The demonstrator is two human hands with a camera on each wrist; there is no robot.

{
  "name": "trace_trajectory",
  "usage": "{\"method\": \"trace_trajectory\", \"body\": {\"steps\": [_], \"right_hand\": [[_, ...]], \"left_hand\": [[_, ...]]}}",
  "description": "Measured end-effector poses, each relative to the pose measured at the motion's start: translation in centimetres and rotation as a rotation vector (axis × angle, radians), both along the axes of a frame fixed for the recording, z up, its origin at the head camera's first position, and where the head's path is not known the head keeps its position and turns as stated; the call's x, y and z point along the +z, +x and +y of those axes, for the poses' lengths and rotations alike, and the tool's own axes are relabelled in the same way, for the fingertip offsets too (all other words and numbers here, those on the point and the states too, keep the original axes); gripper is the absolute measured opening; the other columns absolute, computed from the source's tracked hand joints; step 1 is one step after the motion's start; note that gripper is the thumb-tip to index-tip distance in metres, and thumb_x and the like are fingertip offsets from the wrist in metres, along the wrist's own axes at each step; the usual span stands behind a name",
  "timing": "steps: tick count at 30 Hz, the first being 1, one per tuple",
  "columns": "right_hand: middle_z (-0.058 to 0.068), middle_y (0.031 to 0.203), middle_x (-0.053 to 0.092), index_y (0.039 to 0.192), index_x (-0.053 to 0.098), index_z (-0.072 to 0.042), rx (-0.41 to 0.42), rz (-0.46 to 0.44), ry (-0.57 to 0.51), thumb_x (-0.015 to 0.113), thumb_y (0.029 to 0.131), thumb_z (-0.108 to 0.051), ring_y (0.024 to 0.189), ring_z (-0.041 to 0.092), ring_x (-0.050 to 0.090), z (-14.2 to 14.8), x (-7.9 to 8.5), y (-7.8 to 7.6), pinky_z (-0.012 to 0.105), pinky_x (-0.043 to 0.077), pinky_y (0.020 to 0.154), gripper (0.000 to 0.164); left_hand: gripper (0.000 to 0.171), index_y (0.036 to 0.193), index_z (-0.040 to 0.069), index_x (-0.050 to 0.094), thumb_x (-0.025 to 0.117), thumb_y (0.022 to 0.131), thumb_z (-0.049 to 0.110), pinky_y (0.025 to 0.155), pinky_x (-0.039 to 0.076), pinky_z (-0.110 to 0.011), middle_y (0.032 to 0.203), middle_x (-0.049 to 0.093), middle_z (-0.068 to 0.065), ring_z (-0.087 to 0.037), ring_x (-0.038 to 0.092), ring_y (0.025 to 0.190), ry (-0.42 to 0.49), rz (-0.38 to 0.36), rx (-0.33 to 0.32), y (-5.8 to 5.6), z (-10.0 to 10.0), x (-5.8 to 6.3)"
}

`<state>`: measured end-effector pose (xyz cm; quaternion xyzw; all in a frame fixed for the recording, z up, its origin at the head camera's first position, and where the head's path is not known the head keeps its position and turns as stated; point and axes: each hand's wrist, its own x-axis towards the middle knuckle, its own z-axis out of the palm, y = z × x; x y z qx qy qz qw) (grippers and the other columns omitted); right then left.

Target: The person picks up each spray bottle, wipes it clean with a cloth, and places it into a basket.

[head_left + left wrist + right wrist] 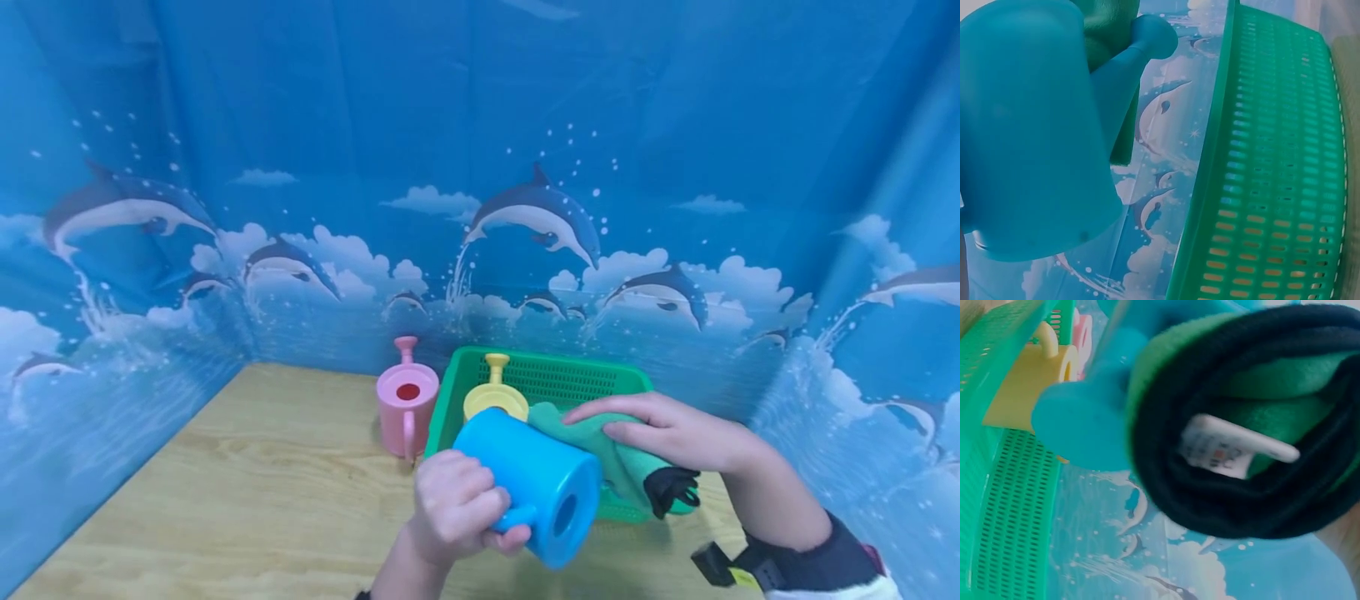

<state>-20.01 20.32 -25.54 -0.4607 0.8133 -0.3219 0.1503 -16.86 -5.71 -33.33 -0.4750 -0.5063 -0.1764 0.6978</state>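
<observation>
My left hand (pixel 457 508) grips the handle of a blue toy watering can (pixel 528 475), tilted above the front of a green basket (pixel 442 408). A green cloth (pixel 626 462) with black trim is held in my right hand (pixel 667 429) against the can's far side. From the left wrist, the spout (pixel 1125 75) shows with cloth behind it. The right wrist view looks into the cloth's rolled, black-edged opening, where a white tag (pixel 1216 447) sticks out. That view hides the right fingers.
A yellow watering can (pixel 495 402) stands inside the basket. Left of the basket, a pink watering can (pixel 397 425) stands on the wooden table (pixel 247 492). A blue dolphin-print curtain (pixel 360 167) rises behind and along both sides.
</observation>
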Motion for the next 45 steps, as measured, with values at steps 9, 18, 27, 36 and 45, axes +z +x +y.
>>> {"method": "trace_trajectory", "body": {"steps": [9, 18, 27, 36, 45], "right_hand": [[0.012, 0.145, 0.048, 0.139, 0.051, -0.017, -0.058, -0.035, 0.015, 0.035, 0.106, -0.019, 0.134, 0.034, 0.044, -1.9, -1.9, -1.6, 0.034, 0.044, 0.103, 0.037], [0.013, 0.146, 0.047, 0.139, 0.051, -0.013, -0.08, -0.063, -0.006, 0.035, 0.106, -0.025, 0.136, 0.037, 0.041, -4.1, -2.3, -3.6, 0.053, 0.039, 0.106, 0.038], [0.013, 0.145, 0.047, 0.139, 0.051, -0.016, -0.103, -0.068, 0.051, 0.036, 0.106, -0.026, 0.136, 0.038, 0.041, -3.3, -1.7, -2.9, 0.057, 0.039, 0.104, 0.038], [0.013, 0.141, 0.052, 0.137, 0.052, -0.015, -0.036, -0.03, 0.075, 0.034, 0.106, -0.017, 0.131, 0.029, 0.048, -0.6, -0.6, -1.3, 0.037, 0.045, 0.101, 0.036], [0.012, 0.143, 0.05, 0.138, 0.051, -0.016, -0.046, -0.012, 0.049, 0.034, 0.106, -0.017, 0.132, 0.036, 0.045, -1.5, -1.0, -1.7, 0.039, 0.044, 0.103, 0.036]], "left_hand": [[0.048, 0.055, 0.019, 0.04, 0.046, 0.099, 0.036, 0.05, 0.024, -0.007, 0.048, 0.034, 0.011, 0.0, 0.029, 0.041, -0.031, 0.001, 0.015, 0.1, 0.1, -1.0], [0.05, 0.054, 0.018, 0.041, 0.045, 0.1, 0.037, 0.049, 0.021, -0.008, 0.047, 0.033, 0.01, -0.001, 0.029, 0.04, -0.007, 0.007, 0.026, 0.0, 0.1, -0.6], [0.051, 0.054, 0.015, 0.043, 0.044, 0.1, 0.036, 0.047, 0.022, -0.009, 0.046, 0.034, 0.009, -0.002, 0.028, 0.04, 0.064, 0.007, -0.013, -0.4, -0.5, -0.5], [0.05, 0.056, 0.012, 0.043, 0.045, 0.1, 0.036, 0.047, 0.024, -0.01, 0.047, 0.037, 0.007, -0.003, 0.03, 0.04, 0.135, -0.004, -0.064, -0.8, -0.5, -0.6], [0.05, 0.055, 0.013, 0.042, 0.044, 0.1, 0.035, 0.047, 0.023, -0.009, 0.046, 0.035, 0.009, -0.001, 0.028, 0.04, 0.107, 0.028, -0.059, -0.5, -0.2, -0.1]]}}
